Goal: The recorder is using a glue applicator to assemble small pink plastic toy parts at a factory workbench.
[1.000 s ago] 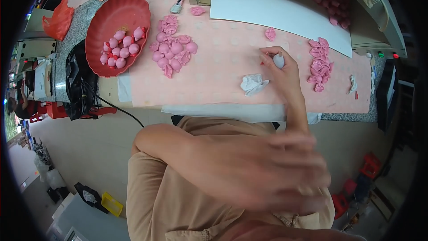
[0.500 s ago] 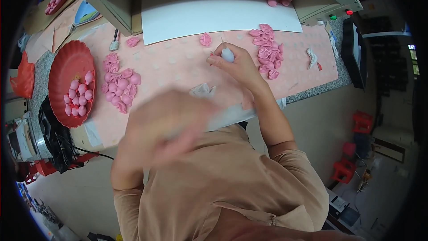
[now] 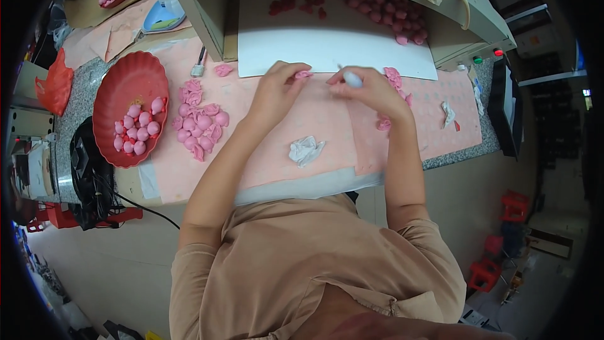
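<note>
Pale pink sheeting (image 3: 270,145) is spreading out in front of the white board (image 3: 277,44), which is serving as landmark for all positions below. Grey cabinet (image 3: 204,22) is standing over and around the board. Red scalloped dish (image 3: 126,82) is sitting left of the board, with pink balls (image 3: 145,118) lying in it. Mixed pink cluster (image 3: 200,124), smooth balls plus ruffled pieces, is lying on the sheeting, forward and left of the board.

Hands: both are working at the board's front edge. Left hand (image 3: 277,91) is closing thumb and forefinger on a small part. Right hand (image 3: 374,91) is gripping a pale round-ended tool, fingers curling round it; the view is not letting me tell the tool's tip clearly. Ruffled pink group (image 3: 393,79) is lying near the board's right front corner, partly hiding behind the right hand.

White crumpled tissue (image 3: 306,151) is resting in front of the board, between the forearms. Flat brush (image 3: 198,68) is lying just left of the board.

Smallest items: pale tool (image 3: 352,79) is showing its rounded end above the right hand. Ruffled pink piece (image 3: 303,75) is sitting in the left fingertips; its long axis, as far as is showing, is running roughly along the board's front edge. Key relation: left hand is holding the piece, right fingertips are facing it from the right, near but apart.
</note>
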A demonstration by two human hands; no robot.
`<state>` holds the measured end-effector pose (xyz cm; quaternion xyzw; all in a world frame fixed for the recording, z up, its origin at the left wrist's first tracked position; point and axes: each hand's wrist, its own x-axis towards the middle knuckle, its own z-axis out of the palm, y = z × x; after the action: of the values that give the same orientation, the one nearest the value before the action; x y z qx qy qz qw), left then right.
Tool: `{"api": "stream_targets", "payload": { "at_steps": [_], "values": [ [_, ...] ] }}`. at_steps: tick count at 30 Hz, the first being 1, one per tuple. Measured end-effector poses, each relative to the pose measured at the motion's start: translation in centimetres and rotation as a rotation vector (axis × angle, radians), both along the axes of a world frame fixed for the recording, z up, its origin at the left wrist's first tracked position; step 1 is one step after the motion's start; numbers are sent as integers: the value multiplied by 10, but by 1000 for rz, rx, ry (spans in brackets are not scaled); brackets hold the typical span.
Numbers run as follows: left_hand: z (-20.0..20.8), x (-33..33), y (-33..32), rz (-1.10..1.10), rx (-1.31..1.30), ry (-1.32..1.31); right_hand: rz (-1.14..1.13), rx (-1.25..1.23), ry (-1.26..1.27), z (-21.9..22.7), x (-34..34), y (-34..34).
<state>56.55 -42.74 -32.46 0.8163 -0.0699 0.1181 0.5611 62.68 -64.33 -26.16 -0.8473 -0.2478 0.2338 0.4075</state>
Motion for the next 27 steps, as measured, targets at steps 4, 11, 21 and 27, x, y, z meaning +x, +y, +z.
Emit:
{"api": "stream_targets", "payload": {
  "at_steps": [4, 11, 21, 27],
  "values": [
    [14, -15, 34, 74, -920, 358, -23, 74, 28, 0, 33, 27],
    [-21, -29, 39, -36, -1080, 403, 126, 260, 39, -33, -5, 67],
    [-22, -34, 37, 3, -889, 391, -306, 68, -979, -69, 122, 84],
    [-20, -30, 34, -56, -954, 356, -103, -456, -1211, -92, 195, 53]
  ]
}}
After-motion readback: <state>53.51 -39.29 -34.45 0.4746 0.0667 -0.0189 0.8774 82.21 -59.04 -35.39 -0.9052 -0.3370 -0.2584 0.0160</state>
